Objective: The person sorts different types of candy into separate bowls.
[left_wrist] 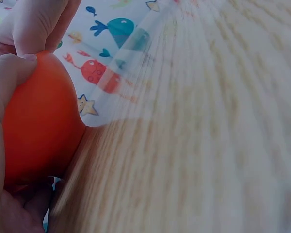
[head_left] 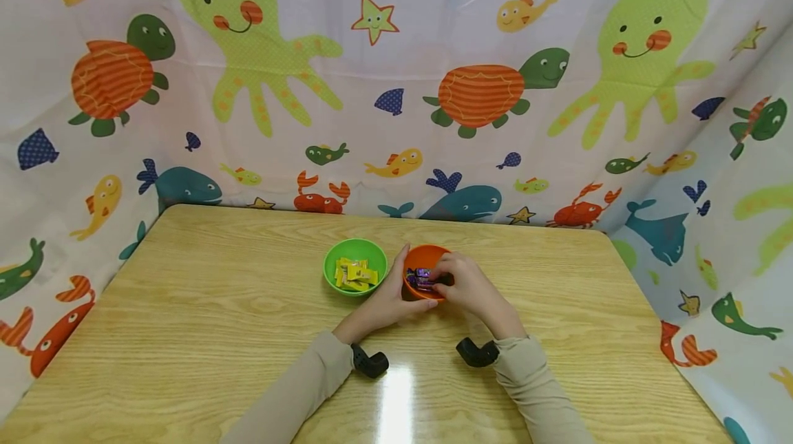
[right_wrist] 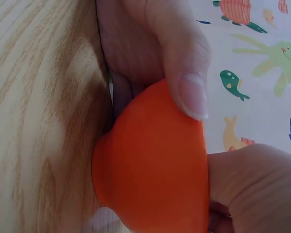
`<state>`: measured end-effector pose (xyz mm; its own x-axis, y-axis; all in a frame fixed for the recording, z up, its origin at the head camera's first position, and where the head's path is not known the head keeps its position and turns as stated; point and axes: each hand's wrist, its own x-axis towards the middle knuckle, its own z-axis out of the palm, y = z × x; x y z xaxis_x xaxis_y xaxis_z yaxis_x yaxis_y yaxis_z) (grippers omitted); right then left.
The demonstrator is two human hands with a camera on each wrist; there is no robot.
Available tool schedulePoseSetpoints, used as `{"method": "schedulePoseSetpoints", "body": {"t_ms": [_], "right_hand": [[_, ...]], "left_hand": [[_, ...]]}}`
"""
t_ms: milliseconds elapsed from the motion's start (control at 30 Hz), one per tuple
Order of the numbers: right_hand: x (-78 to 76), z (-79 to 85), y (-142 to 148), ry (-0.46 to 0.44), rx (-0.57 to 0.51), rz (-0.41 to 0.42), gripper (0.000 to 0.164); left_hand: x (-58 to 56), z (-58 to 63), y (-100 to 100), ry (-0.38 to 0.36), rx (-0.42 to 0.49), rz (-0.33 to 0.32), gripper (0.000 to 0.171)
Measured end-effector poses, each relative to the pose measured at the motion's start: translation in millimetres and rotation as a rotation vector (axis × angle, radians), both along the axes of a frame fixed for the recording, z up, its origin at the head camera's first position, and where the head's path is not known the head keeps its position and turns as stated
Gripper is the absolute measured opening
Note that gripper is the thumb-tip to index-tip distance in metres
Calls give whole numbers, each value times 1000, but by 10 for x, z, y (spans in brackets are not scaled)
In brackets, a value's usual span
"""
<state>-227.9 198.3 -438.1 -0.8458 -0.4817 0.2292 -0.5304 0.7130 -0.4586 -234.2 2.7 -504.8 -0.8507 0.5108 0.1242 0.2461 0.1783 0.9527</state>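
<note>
An orange bowl [head_left: 427, 251] stands on the table, and several purple-wrapped candies [head_left: 421, 280] lie in it. My left hand [head_left: 389, 298] holds this bowl from its left side, thumb at the near rim and fingers along the far left wall. In the right wrist view the left thumb [right_wrist: 193, 94] presses on the rim. My right hand [head_left: 466, 283] reaches over the right rim, its bent fingers down inside beside the candies. The bowl wall hides those fingertips in both wrist views, so whether they pinch a candy is unclear.
Just left of the orange bowl is a green bowl [head_left: 331, 277] with several yellow-wrapped candies [head_left: 356, 275]. Both sit toward the back of the wooden table [head_left: 217, 306]. A cloth with sea animals [head_left: 384, 148] hangs behind and along the sides.
</note>
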Motion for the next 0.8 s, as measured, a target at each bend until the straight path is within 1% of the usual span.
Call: {"method": "schedulePoseSetpoints", "body": {"t_ms": [233, 400, 533, 667, 800], "right_hand": [[14, 4, 17, -8, -66, -10, 10], [41, 32, 35, 33, -123, -24, 7], [78, 106, 57, 73, -169, -25, 6], [126, 217, 70, 124, -205, -19, 6], [199, 327, 89, 148, -238, -16, 7]], "left_hand": [[-3, -1, -3, -6, 14, 2, 113], [-14, -14, -7, 2, 13, 3, 114], [-20, -9, 5, 3, 22, 4, 114], [8, 15, 8, -26, 43, 36, 115], [109, 59, 3, -53, 11, 93, 117]]}}
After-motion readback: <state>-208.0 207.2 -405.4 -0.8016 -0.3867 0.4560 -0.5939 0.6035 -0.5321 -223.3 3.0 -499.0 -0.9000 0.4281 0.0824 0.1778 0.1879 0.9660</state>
